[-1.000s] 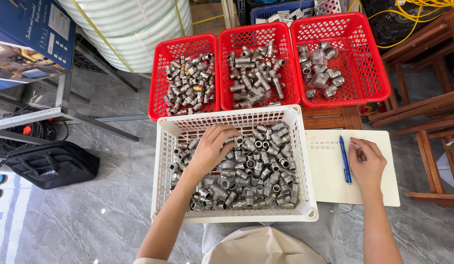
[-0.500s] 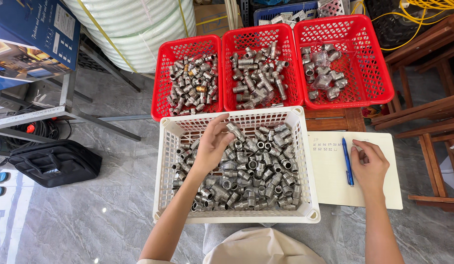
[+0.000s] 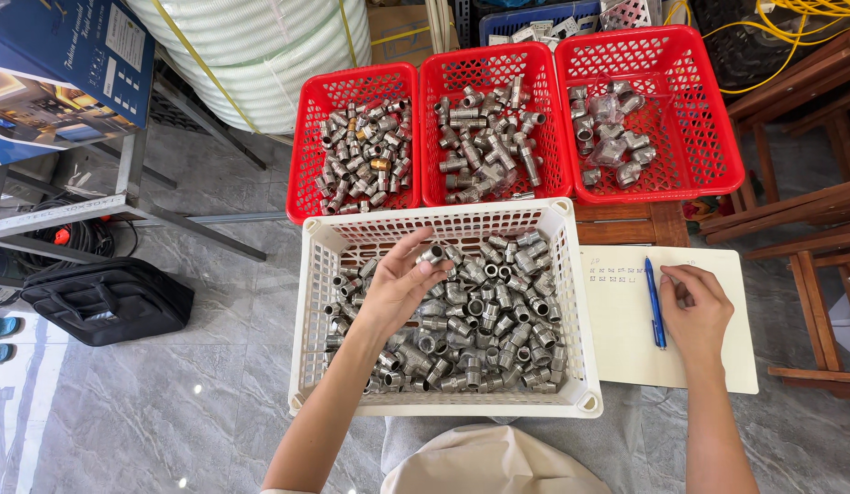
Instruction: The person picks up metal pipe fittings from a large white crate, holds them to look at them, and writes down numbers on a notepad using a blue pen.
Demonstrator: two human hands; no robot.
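Our left hand hovers over the white basket, fingertips pinched on one short threaded metal fitting lifted just above the heap. We keep that pinch light but firm — turning the piece to read its shape against the three red baskets. Our right hand rests loosely curled, holding nothing, on the notepad beside the blue pen.

Bright even daylight, soft shadows, sharp focus; glare spots on floor tiles; slight wide-angle edge bend.
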